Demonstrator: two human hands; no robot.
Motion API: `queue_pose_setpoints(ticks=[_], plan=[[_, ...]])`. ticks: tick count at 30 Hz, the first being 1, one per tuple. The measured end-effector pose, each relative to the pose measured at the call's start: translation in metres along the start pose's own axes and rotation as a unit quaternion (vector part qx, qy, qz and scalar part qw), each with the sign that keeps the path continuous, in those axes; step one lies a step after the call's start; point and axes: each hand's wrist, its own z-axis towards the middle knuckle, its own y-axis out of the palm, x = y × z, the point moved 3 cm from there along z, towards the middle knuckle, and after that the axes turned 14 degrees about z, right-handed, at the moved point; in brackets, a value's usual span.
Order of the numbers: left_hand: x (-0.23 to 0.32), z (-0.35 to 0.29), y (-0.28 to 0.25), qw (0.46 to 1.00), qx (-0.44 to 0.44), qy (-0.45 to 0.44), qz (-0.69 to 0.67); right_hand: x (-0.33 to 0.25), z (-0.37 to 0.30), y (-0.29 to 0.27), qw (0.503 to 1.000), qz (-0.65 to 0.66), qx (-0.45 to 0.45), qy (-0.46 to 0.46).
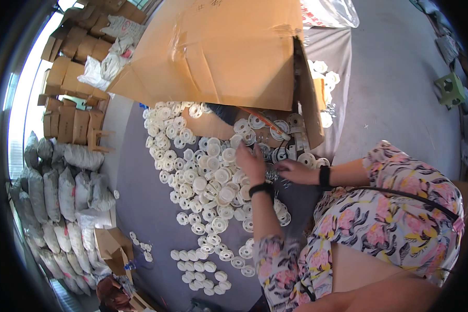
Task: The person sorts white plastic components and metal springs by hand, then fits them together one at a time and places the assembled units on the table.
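A big heap of white round plastic parts [213,177], like small wheels or caps, spreads over a grey-covered table. At its right edge my left hand [251,162] reaches away from me, fingers apart, its fingertips at a white disc [236,141]. Whether it grips that disc is not clear. Just to the right, my right hand [299,172] is closed, fingertips drawn together beside a small pile of shiny metal pieces [272,173]. Whatever sits in those fingertips is too small to name. Both wrists wear black bands.
A large cardboard box [229,57] overhangs the far side of the heap. Near it lies an orange-handled tool [265,124]. White parts stand in short rows [197,266] at the near side. Filled sacks [62,190] and stacked cartons [70,122] line the left; a green stool [450,89] stands far right.
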Motion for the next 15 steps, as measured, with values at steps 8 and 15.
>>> queue_pose_setpoints(ticks=[8,15], plan=[[-0.001,-0.001,0.014,0.986,-0.120,-0.118,0.011,0.042,0.011,-0.016,0.960,0.222,-0.010,0.172],[0.012,-0.091,-0.067,0.990,0.015,-0.128,-0.065,-0.005,0.017,0.044,0.868,0.443,-0.048,0.221]])
